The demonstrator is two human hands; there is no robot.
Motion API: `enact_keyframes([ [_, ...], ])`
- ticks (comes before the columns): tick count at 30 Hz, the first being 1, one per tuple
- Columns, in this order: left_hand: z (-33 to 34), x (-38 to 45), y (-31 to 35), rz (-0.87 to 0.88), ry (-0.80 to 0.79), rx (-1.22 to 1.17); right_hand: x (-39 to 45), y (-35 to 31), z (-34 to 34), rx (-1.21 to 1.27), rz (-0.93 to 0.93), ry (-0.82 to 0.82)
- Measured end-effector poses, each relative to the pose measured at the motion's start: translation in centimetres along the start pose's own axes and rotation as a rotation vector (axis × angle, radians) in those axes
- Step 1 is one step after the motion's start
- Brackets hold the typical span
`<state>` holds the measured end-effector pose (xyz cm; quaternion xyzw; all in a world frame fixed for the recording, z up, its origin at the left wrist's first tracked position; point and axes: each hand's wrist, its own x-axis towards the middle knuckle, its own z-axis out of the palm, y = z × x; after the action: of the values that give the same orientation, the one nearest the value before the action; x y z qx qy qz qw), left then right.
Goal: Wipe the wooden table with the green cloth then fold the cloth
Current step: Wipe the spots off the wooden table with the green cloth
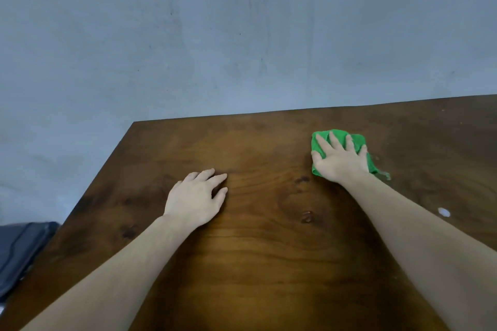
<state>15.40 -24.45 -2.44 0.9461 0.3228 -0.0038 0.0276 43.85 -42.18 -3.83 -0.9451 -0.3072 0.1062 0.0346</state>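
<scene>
The dark brown wooden table point(263, 250) fills the lower part of the view. A bunched green cloth point(357, 140) lies on it at the right, towards the far edge. My right hand point(340, 158) presses flat on the cloth with fingers spread, covering most of it; green edges show around the fingers and by the wrist. My left hand point(197, 197) rests palm down on the bare wood left of centre, fingers slightly curled, holding nothing.
A grey wall point(215, 35) rises right behind the table's far edge. The table's left edge runs diagonally; a dark blue bag or seat point(21, 252) sits beyond it at lower left. A small white spot point(443, 212) marks the wood at the right.
</scene>
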Motion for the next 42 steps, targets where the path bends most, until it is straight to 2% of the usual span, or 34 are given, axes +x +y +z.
enact_keyframes([
  [7,-0.2,-0.3,-1.7,0.027,-0.023,-0.072,0.4,-10.9,0.8,-0.095,-0.384,-0.05],
  [11,-0.8,-0.8,-3.5,-0.063,0.107,-0.106,-1.8,-15.9,1.6,-0.169,-0.673,-0.083],
  [14,-0.4,-1.0,-4.9,-0.143,0.116,-0.135,-4.1,-19.2,2.6,-0.182,-0.87,-0.094],
  [16,-0.1,-1.0,-5.4,-0.198,0.138,-0.166,-4.7,-20.6,3.2,-0.16,-0.927,-0.102],
  [19,0.0,-0.7,-5.5,-0.22,0.149,-0.124,-3.1,-20.7,2.9,-0.128,-0.903,-0.089],
  [21,0.0,-0.1,-5.1,-0.195,0.125,-0.083,-0.8,-19.7,2.1,-0.119,-0.809,-0.087],
  [26,-0.3,2.3,-3.3,-0.12,0.065,-0.009,5.5,-13.7,0.1,-0.093,-0.468,-0.049],
  [31,-0.8,4.4,-2.7,-0.11,0.025,-0.027,7.9,-5.5,-0.8,-0.009,-0.048,0.01],
  [34,-0.9,5.1,-2.9,-0.114,-0.04,-0.07,8.9,-4.9,-1.1,-0.026,0.094,-0.005],
  [37,-0.9,5.1,-3.0,-0.097,-0.046,-0.063,10.4,-8.1,-1.2,-0.07,0.065,-0.02],
  [42,-1.0,5.1,-3.1,-0.117,0.007,-0.086,11.1,-16.1,-0.7,0.013,-0.256,0.001],
])
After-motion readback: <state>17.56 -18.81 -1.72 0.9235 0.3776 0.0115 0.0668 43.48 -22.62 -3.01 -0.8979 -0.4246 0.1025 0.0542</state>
